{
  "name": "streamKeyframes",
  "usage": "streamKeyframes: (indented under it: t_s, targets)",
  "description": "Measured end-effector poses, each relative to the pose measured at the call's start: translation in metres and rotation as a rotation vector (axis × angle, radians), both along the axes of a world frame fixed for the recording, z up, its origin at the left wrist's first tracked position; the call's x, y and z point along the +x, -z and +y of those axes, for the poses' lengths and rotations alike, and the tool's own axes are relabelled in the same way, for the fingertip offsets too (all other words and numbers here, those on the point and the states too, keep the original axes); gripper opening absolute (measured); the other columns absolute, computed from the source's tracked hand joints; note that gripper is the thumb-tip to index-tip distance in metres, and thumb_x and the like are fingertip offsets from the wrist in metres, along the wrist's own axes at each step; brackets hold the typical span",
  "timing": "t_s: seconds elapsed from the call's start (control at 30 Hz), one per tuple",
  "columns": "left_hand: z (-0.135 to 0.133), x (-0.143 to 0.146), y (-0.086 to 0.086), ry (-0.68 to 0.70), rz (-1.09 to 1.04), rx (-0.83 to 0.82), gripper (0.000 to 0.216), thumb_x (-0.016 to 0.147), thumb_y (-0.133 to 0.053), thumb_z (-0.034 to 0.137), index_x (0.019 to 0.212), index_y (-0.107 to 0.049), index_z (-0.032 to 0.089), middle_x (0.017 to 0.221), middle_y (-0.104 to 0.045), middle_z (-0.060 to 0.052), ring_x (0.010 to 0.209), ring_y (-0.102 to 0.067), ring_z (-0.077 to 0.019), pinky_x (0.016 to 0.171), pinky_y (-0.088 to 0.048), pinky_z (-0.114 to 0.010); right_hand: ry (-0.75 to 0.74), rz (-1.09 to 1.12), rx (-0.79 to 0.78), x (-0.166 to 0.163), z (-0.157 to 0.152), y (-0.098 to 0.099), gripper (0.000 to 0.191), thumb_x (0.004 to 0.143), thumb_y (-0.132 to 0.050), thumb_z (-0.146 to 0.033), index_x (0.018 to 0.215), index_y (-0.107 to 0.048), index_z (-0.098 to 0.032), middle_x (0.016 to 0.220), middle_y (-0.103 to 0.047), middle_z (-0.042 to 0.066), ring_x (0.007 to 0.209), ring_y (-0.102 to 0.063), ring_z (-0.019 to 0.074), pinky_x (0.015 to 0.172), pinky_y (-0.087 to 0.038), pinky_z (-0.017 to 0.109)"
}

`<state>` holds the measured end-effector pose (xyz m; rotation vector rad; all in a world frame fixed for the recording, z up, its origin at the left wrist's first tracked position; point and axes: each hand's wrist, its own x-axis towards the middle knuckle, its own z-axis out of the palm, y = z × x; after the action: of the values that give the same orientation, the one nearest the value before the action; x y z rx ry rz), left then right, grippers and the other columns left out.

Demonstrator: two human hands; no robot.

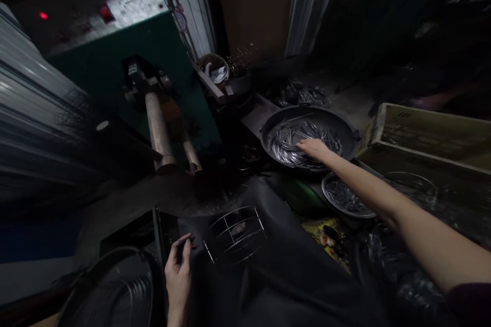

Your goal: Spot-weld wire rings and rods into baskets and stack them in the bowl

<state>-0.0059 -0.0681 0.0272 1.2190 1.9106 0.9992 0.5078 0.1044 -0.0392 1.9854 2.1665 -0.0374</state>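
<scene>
My right hand (315,149) reaches into a wide dark basin (351,135) of loose curved metal wires (286,150). Its fingers are closed together at the wires; how many lie between them is too small to tell. My left hand (179,263) is at the lower left, thumb and forefinger slightly apart, with nothing visible between them. Beside it, a round frame of welded wire (236,235) rests on the dark cloth over my lap (276,225). The frame has bent hoops joined by straight crosspieces, and neither hand touches it.
A green machine (180,56) with thick copper-coloured arms (158,125) stands at the left. A smaller bowl of metal pieces (345,196) sits below my right forearm. Near the right edge is a yellowish plastic crate (433,135). Another round container (111,291) stands at the lower left.
</scene>
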Motion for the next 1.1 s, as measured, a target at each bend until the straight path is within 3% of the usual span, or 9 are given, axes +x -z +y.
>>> streamKeyframes:
  t_s: [0.13, 0.2, 0.33, 0.5, 0.63, 0.77, 0.87, 1.0, 1.1]
  targets:
    - [0.005, 0.009, -0.005, 0.006, -0.019, 0.034, 0.051, 0.070, -0.060, 0.061, 0.095, -0.065, 0.017, 0.092, -0.069, -0.007, 0.084, -0.064, -0.0208, 0.081, -0.051, -0.033, 0.058, 0.040, 0.139, -0.012, -0.001, -0.003, 0.028, 0.093, -0.037, -0.019, 0.105, -0.060, -0.011, 0.101, -0.063, 0.017, 0.091, -0.059, 0.0243, 0.069, -0.039, 0.029]
    - [0.010, 0.015, -0.009, 0.033, -0.030, 0.059, 0.050, 0.071, -0.060, 0.060, 0.094, -0.065, 0.016, 0.089, -0.069, -0.006, 0.083, -0.064, -0.0205, 0.081, -0.051, -0.032, 0.232, 0.176, 0.327, -0.018, 0.006, -0.016, 0.031, 0.094, -0.033, -0.023, 0.105, -0.058, -0.010, 0.098, -0.062, 0.018, 0.087, -0.058, 0.0245, 0.069, -0.039, 0.030]
    - [0.024, 0.036, -0.026, 0.070, -0.045, 0.100, 0.046, 0.077, -0.057, 0.056, 0.097, -0.066, 0.016, 0.089, -0.069, -0.007, 0.086, -0.065, -0.0211, 0.081, -0.051, -0.032, 0.631, 0.990, 0.761, -0.037, 0.024, -0.070, 0.027, 0.094, -0.033, -0.038, 0.085, -0.049, -0.018, 0.068, -0.052, 0.006, 0.061, -0.049, 0.0178, 0.059, -0.038, 0.029]
    - [0.034, 0.102, -0.062, 0.399, -0.166, 0.160, 0.040, 0.091, -0.044, 0.044, 0.116, -0.063, 0.020, 0.114, -0.066, -0.007, 0.108, -0.060, -0.0209, 0.098, -0.044, -0.035, 0.369, 1.813, 0.398, -0.116, 0.003, -0.145, 0.029, 0.088, -0.045, -0.046, 0.076, -0.031, -0.024, 0.059, -0.029, -0.005, 0.043, -0.022, 0.0100, 0.041, -0.022, 0.024]
    - [0.038, 0.148, -0.070, 0.659, -0.303, 0.168, 0.041, 0.091, -0.045, 0.045, 0.120, -0.058, 0.019, 0.119, -0.064, -0.010, 0.109, -0.060, -0.0216, 0.097, -0.046, -0.037, 0.262, 2.047, 0.063, -0.192, -0.027, -0.175, 0.035, 0.083, -0.058, -0.043, 0.071, -0.031, -0.024, 0.059, -0.024, -0.004, 0.045, -0.018, 0.0095, 0.040, -0.021, 0.024]
    - [0.029, 0.149, -0.058, 0.640, -0.539, -0.061, 0.044, 0.093, -0.035, 0.051, 0.103, -0.060, 0.017, 0.059, -0.058, 0.001, 0.044, -0.048, -0.0088, 0.049, -0.043, -0.022, 0.283, 2.090, -0.060, -0.247, -0.045, -0.171, 0.024, 0.083, -0.059, -0.043, 0.077, -0.046, -0.024, 0.060, -0.030, -0.003, 0.046, -0.025, 0.0098, 0.041, -0.026, 0.024]
    - [0.019, 0.126, -0.056, 0.530, -0.583, -0.140, 0.049, 0.093, -0.032, 0.054, 0.098, -0.059, 0.014, 0.048, -0.048, 0.006, 0.035, -0.034, -0.0061, 0.040, -0.030, -0.019, 0.225, 1.912, -0.172, -0.274, -0.067, -0.153, 0.026, 0.083, -0.060, -0.046, 0.081, -0.052, -0.022, 0.065, -0.043, -0.001, 0.049, -0.037, 0.0092, 0.043, -0.031, 0.023]
    - [0.006, 0.075, -0.046, 0.555, -0.255, -0.013, 0.046, 0.088, -0.047, 0.052, 0.115, -0.056, 0.016, 0.081, -0.064, -0.004, 0.069, -0.059, -0.0134, 0.070, -0.047, -0.027, 0.218, 1.652, -0.375, -0.291, -0.087, -0.121, 0.029, 0.086, -0.058, -0.044, 0.077, -0.054, -0.017, 0.059, -0.047, -0.001, 0.048, -0.040, 0.0076, 0.042, -0.031, 0.019]
    - [-0.004, 0.045, -0.012, 0.515, 0.075, 0.150, 0.083, 0.067, -0.074, 0.052, 0.136, -0.038, 0.021, 0.126, -0.053, -0.013, 0.120, -0.048, -0.0292, 0.101, -0.036, -0.045, 0.325, 1.667, -0.456, -0.298, -0.081, -0.099, 0.023, 0.090, -0.053, -0.038, 0.083, -0.051, -0.016, 0.055, -0.046, -0.004, 0.041, -0.038, 0.0057, 0.038, -0.028, 0.017]
